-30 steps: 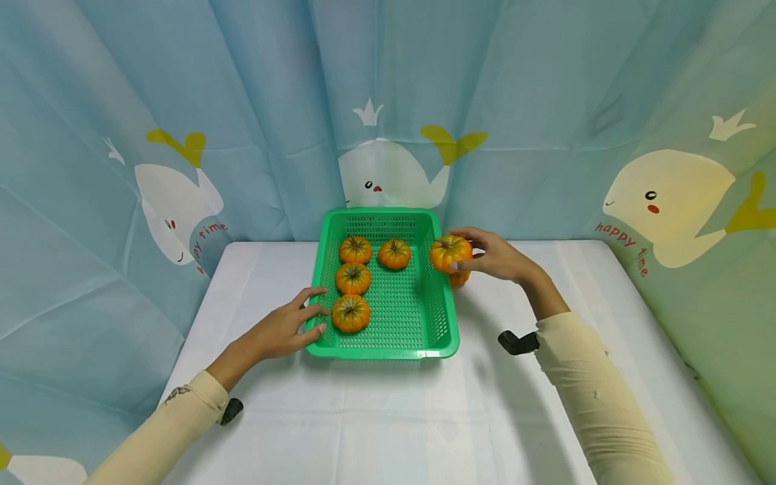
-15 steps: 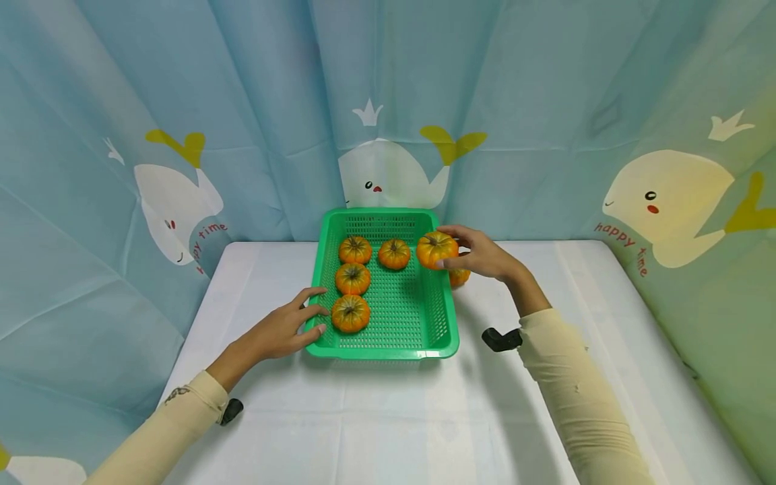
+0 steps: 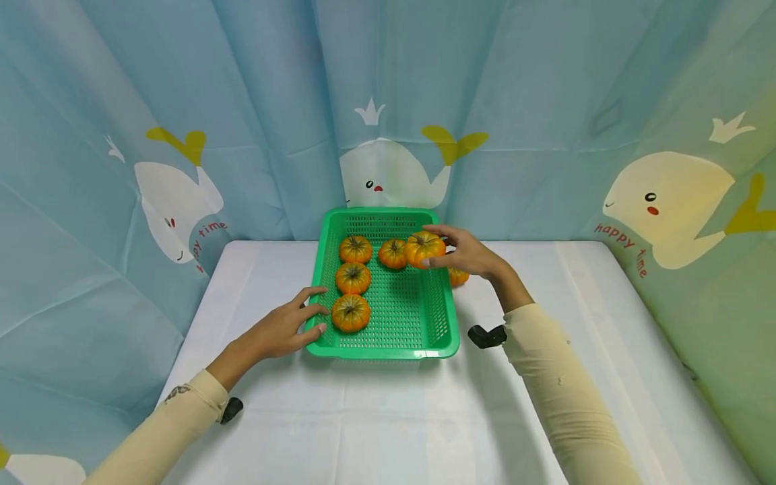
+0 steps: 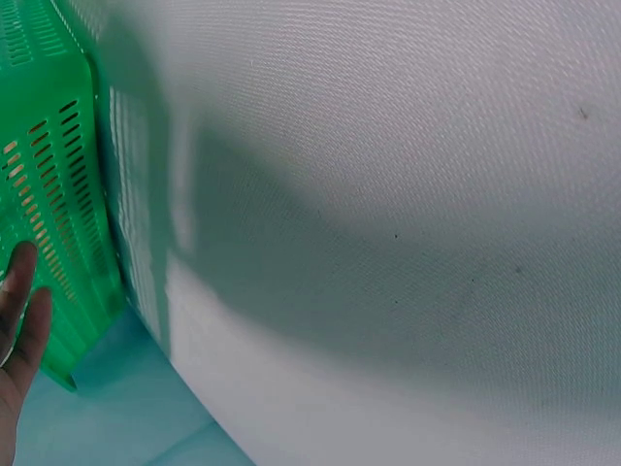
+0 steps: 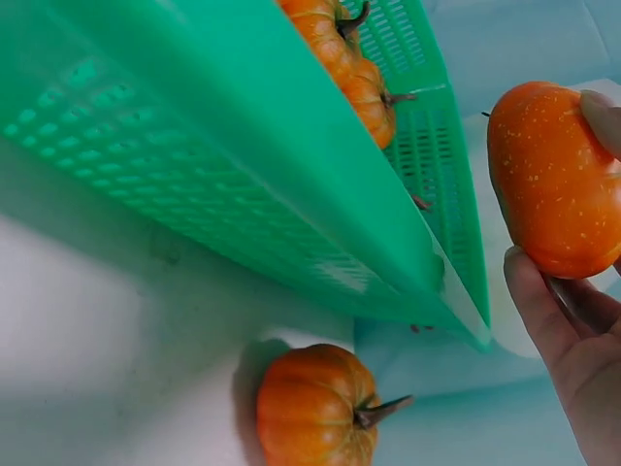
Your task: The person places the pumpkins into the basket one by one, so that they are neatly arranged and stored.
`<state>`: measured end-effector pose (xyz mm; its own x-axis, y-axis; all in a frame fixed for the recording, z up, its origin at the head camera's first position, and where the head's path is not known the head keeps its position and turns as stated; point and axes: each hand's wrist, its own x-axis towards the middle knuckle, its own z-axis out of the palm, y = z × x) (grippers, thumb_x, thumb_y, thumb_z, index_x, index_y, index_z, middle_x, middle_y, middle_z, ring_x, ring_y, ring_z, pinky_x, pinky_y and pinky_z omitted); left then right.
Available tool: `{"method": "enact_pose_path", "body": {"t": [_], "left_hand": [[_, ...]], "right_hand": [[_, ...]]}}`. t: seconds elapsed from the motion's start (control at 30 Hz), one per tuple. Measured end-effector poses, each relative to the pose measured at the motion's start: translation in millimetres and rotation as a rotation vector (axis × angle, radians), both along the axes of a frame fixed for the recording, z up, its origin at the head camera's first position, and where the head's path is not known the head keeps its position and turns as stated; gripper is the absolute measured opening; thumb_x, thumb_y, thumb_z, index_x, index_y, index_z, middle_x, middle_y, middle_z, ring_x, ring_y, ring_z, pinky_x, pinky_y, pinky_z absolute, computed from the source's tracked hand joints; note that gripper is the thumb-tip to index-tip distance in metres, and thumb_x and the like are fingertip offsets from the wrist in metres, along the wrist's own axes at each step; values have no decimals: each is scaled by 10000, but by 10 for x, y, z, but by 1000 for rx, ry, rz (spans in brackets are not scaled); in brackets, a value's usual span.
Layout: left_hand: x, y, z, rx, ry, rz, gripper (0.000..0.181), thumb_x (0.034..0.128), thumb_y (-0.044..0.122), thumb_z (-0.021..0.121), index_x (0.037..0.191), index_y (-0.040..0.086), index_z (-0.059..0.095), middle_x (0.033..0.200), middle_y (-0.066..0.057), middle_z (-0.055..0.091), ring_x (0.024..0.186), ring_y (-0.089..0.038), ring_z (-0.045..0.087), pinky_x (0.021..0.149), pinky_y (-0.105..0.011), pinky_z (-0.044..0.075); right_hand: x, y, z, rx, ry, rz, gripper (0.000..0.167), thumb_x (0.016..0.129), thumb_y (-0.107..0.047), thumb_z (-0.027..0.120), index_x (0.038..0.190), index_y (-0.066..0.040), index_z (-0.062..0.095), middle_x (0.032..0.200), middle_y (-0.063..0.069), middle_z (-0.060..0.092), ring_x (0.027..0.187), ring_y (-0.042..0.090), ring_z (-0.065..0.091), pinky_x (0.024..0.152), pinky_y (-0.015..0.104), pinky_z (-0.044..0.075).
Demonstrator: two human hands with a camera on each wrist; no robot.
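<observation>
My right hand (image 3: 471, 256) holds a small orange pumpkin (image 3: 423, 250) between thumb and fingers, raised above the right side of a green plastic basket (image 3: 388, 353). In the right wrist view the held pumpkin (image 5: 553, 180) shows its speckled side. Inside the basket, three pumpkins line the left side: a back one (image 3: 355, 249), a middle one (image 3: 353, 278) and a front one (image 3: 350, 313). Another pumpkin (image 3: 392, 254) sits at the back, partly covered by the held one. The fingers of my left hand (image 3: 281, 330) rest spread on the basket's left rim.
One more pumpkin (image 5: 318, 408) stands on the white-covered table (image 3: 388, 424), just outside the basket's right wall. Behind the table hangs a blue curtain (image 3: 515, 188) with whale prints. The basket's walls rise above the pumpkins in it.
My right hand has carried the held pumpkin leftward, from over the basket's right rim to above its inside, beside the back pumpkin. The left hand and basket stay in place.
</observation>
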<state>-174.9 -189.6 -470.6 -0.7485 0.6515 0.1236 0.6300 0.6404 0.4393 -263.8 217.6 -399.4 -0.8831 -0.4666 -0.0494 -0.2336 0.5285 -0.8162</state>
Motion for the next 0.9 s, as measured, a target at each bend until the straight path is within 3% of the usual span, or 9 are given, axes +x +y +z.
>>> {"method": "enact_pose_path", "body": {"t": [0.37, 0.9], "left_hand": [[-5, 0, 9, -4, 7, -3, 347, 1018, 351, 579, 1265, 122, 662, 1575, -70, 353, 1100, -278, 665, 880, -470, 549], [-6, 2, 12, -4, 7, -4, 349, 1018, 352, 579, 1265, 121, 663, 1574, -73, 354, 1108, -277, 664, 883, -473, 549]], "right_hand": [[-63, -158, -93, -18, -21, -11, 768, 865, -235, 781, 1524, -108, 407, 1458, 158, 467, 1206, 339, 541, 990, 447, 476], [-135, -317, -98, -13, -46, 2, 753, 866, -244, 775, 1506, -86, 412, 1473, 170, 459, 1256, 342, 524, 1015, 471, 475]]}}
